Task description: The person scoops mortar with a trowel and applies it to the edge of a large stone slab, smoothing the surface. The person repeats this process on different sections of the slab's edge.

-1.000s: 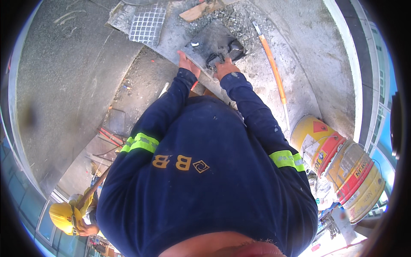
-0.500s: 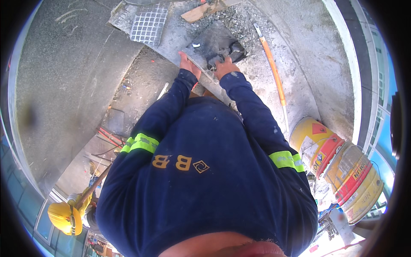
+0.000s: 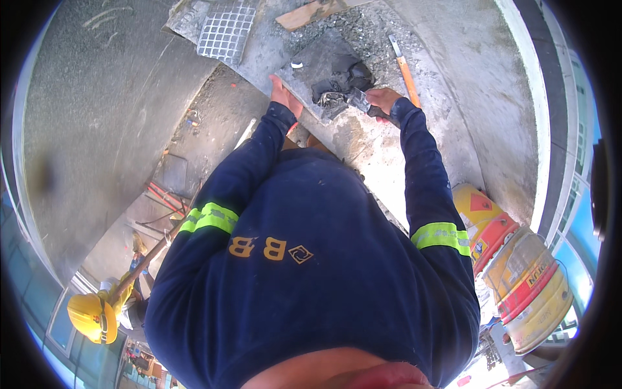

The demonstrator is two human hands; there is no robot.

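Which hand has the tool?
The right hand: it grips a dark-handled tool with a grey blade. The left hand is at the dark board's edge, no tool visible in it.

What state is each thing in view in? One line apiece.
Right hand: closed around metal tool with dark handle
Left hand: beside dark grey square board, grip unclear
Orange rod with metal tip: lying, partly covered
Silver metal grid: lying
Light brown wooden plank: lying
Yellow hard hat: worn
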